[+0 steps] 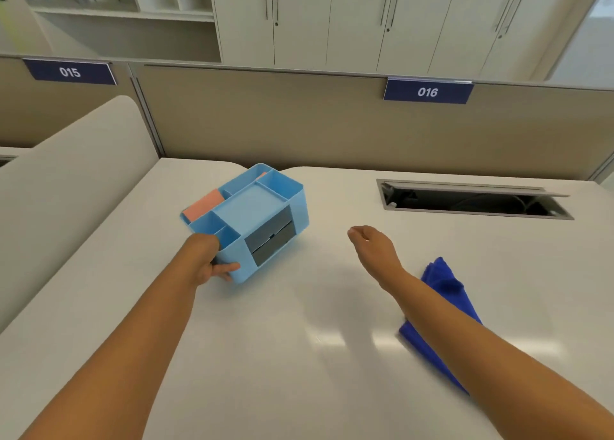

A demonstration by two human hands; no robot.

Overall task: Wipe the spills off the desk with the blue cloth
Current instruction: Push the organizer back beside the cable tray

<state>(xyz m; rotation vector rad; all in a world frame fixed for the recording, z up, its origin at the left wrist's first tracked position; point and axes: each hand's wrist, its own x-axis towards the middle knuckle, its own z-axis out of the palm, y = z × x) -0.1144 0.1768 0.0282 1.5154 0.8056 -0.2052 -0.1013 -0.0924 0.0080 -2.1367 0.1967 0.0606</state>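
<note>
The blue cloth lies folded on the white desk at the right, partly hidden under my right forearm. My right hand hovers above the desk's middle with its fingers curled in and nothing in it. My left hand grips the near corner of a light blue desk organiser, which is tilted, with grey drawers on its front and an orange pad in a back compartment. I can make out no spill on the glossy desk surface.
An open cable slot is cut into the desk at the back right. A beige partition with signs 015 and 016 closes the far edge. A low beige divider borders the left side. Cupboards stand behind.
</note>
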